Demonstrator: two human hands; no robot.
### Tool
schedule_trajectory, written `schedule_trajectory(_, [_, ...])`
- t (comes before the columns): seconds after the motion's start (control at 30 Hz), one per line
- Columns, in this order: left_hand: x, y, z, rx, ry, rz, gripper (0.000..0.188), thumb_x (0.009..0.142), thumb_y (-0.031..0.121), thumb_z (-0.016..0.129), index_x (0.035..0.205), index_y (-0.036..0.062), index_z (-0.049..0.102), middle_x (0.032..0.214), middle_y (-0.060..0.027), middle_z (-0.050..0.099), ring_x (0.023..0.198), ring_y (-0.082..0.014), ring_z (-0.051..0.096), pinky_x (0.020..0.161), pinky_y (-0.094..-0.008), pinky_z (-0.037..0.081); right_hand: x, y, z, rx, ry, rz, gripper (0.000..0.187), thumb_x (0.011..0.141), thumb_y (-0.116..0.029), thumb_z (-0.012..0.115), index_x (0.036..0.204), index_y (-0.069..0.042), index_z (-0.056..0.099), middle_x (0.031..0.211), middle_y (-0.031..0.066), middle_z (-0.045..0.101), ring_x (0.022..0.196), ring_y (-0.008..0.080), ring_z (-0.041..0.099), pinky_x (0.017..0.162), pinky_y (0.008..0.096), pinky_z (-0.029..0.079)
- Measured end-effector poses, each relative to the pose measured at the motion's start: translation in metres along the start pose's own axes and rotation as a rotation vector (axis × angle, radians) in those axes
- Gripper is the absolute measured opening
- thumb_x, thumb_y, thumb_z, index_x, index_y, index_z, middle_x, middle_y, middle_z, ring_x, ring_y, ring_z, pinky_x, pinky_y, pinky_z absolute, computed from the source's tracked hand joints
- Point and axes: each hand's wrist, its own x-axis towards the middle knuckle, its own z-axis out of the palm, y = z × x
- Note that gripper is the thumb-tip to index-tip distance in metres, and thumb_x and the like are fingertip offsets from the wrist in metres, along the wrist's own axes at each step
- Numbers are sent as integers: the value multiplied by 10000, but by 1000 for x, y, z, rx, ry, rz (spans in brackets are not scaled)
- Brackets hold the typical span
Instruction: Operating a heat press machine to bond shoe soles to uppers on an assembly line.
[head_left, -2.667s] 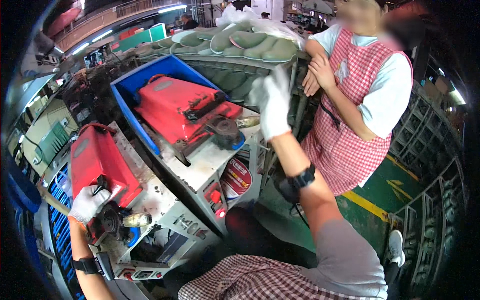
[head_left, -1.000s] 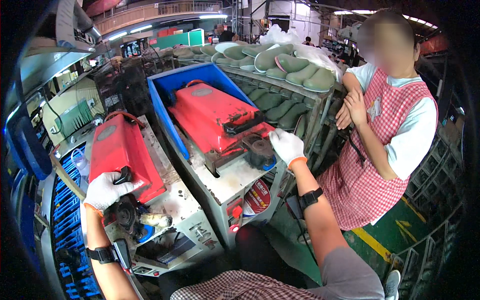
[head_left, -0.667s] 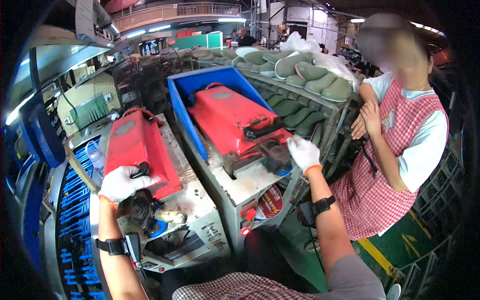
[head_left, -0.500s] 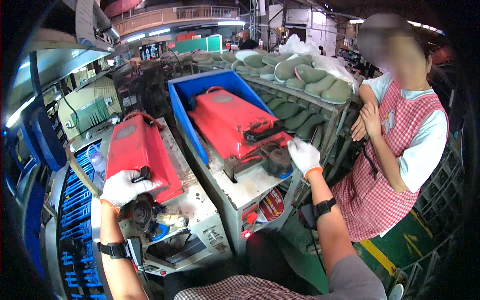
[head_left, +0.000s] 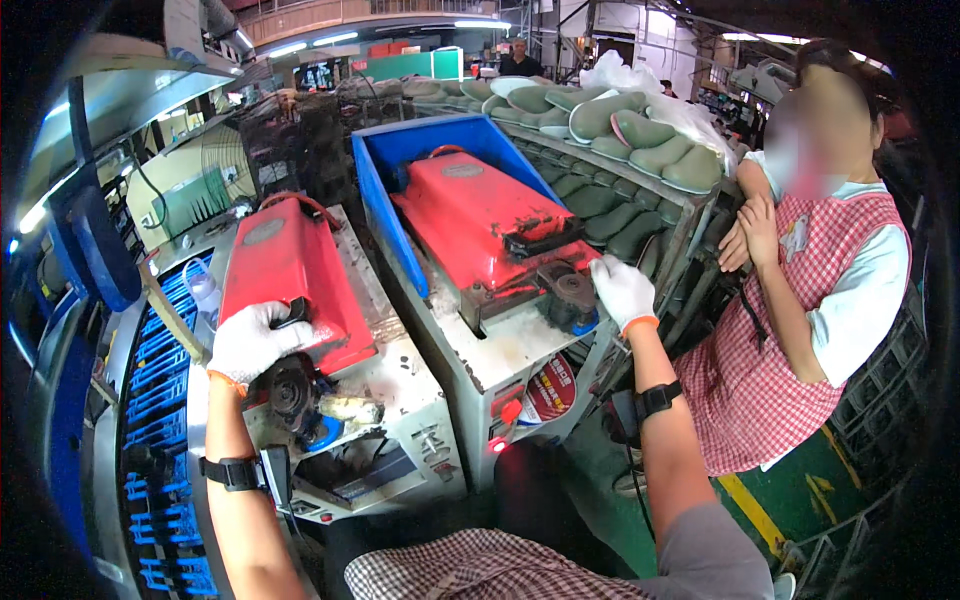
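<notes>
Two machines with red metal covers stand side by side before me. My left hand (head_left: 252, 345), in a white glove with an orange cuff, grips the black handle (head_left: 296, 311) at the near end of the left red cover (head_left: 285, 265). A dark round roller head (head_left: 291, 388) sits just below that hand. My right hand (head_left: 624, 291), gloved alike, rests at the right edge of the other machine, beside its dark roller head (head_left: 566, 290) and the corner of the right red cover (head_left: 480, 205). Its fingers are bent together; what they grip, if anything, is hidden.
Blue side panels (head_left: 385, 215) surround the right cover. Behind it, a metal rack (head_left: 690, 203) holds several green shoes (head_left: 655, 160). A person in a red checked apron (head_left: 770, 370) stands close at the right, hands together. A blue slatted conveyor (head_left: 160, 400) runs along the left.
The whole view has shifted slightly, so the machines sit a little further right and higher. Both hands keep their places on the machines.
</notes>
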Motion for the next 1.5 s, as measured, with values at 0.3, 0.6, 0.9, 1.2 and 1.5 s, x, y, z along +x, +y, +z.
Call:
schedule_trajectory(0.3, [-6, -3, 7, 3, 74, -16, 525, 830, 579, 763, 980, 76, 771, 835, -162, 731, 816, -310, 730, 779, -390, 542, -1, 1, 3, 2, 18, 13, 488, 1027, -517, 415, 1122, -145, 717, 1008, 240, 743, 988, 450, 706, 892, 555, 540])
schedule_trajectory(0.6, [-14, 7, 14, 36, 156, -3, 455, 844, 538, 752, 963, 100, 779, 846, -165, 739, 825, -337, 732, 765, -423, 542, -1, 1, 2, 33, 20, -1, 481, 1026, -507, 418, 1099, -137, 716, 1023, 225, 746, 979, 444, 709, 879, 548, 544])
schedule_trajectory(0.9, [-16, 17, 16, 86, 206, -26, 492, 837, 567, 745, 959, 92, 777, 840, -172, 738, 831, -350, 733, 764, -434, 544, 0, 3, 1, 10, 6, 11, 486, 1031, -505, 407, 1099, -137, 717, 1009, 221, 750, 974, 441, 713, 878, 550, 544])
schedule_trajectory(1.2, [-18, 23, 17, 91, 210, -73, 507, 834, 585, 746, 961, 95, 773, 809, -162, 730, 811, -340, 735, 755, -426, 544, 1, 3, -2, 13, -49, 38, 505, 1041, -534, 397, 1169, -146, 693, 1096, 233, 735, 1059, 447, 689, 922, 545, 523])
schedule_trajectory(1.5, [-18, 21, 18, 100, 221, -54, 504, 833, 585, 749, 978, 104, 781, 827, -161, 738, 826, -338, 738, 760, -420, 549, 0, 3, 0, 14, 6, 18, 477, 1034, -512, 414, 1126, -157, 719, 1041, 218, 748, 998, 439, 708, 891, 554, 540])
